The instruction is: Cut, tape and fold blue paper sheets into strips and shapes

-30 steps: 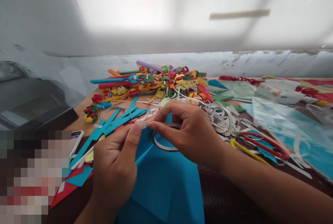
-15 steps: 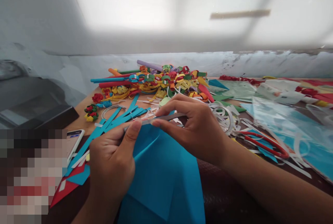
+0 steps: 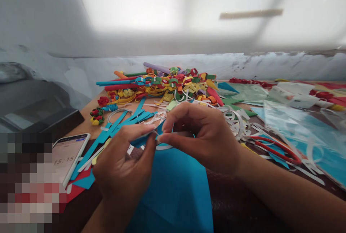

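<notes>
A person's bare hands meet above a large sheet of smooth blue paper [image 3: 177,186], near the tabletop's [image 3: 93,112] front edge. The left hand [image 3: 124,166] is clamped on a small folded piece of blue paper [image 3: 140,141], held between thumb and forefinger. Beside it, the right hand [image 3: 202,137] has its thumb and forefinger pinched together on what appears to be a narrow pale strip [image 3: 185,133], partly hidden by the fingers. A white ring [image 3: 164,147] shows just beneath the fingertips.

A smartphone in a white case [image 3: 71,157] and cut strips of blue paper [image 3: 117,126] lie to the left; red-handled scissors [image 3: 274,148] and clear plastic over blue sheets [image 3: 305,139] lie to the right. Behind the hands sits a heap of multicoloured paper chains [image 3: 173,81], with a lavender paper tube [image 3: 156,67] at its back.
</notes>
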Demonstrator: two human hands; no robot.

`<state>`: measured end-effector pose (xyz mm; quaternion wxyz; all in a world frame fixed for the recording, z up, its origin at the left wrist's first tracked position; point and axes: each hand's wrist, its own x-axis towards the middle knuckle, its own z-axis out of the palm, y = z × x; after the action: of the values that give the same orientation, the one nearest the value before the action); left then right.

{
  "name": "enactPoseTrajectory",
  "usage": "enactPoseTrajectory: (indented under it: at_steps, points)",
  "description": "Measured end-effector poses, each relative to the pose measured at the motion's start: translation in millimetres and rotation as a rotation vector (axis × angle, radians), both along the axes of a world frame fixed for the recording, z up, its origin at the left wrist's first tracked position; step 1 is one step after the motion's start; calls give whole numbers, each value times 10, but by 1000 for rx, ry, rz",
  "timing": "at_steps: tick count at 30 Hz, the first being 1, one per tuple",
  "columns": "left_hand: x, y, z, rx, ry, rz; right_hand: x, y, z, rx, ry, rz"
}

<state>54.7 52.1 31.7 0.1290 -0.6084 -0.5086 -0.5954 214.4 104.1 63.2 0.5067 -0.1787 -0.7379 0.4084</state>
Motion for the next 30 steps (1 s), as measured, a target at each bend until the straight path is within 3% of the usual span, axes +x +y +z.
enactPoseTrajectory:
  at_steps: [4,7,11,15,19,30]
  points:
    - [-47,59,-53,178,127,-66,-18,8,-20,-91,-23,-31]
    - [-59,88,-94,208,116,-96,-19,9,-32,-11,-56,-84]
    - [-76,97,-96,227,235,-20,-7,8,-38,78,-111,-95]
    - [-95,106,-76,207,272,-68,-2,-16,-29,62,-122,-84]
    - [-85,82,-68,206,263,-34,-25,-45,-28,19,-125,-104]
    - [-41,25,-48,21,118,-20,-36,-50,-26,-132,-92,-72]
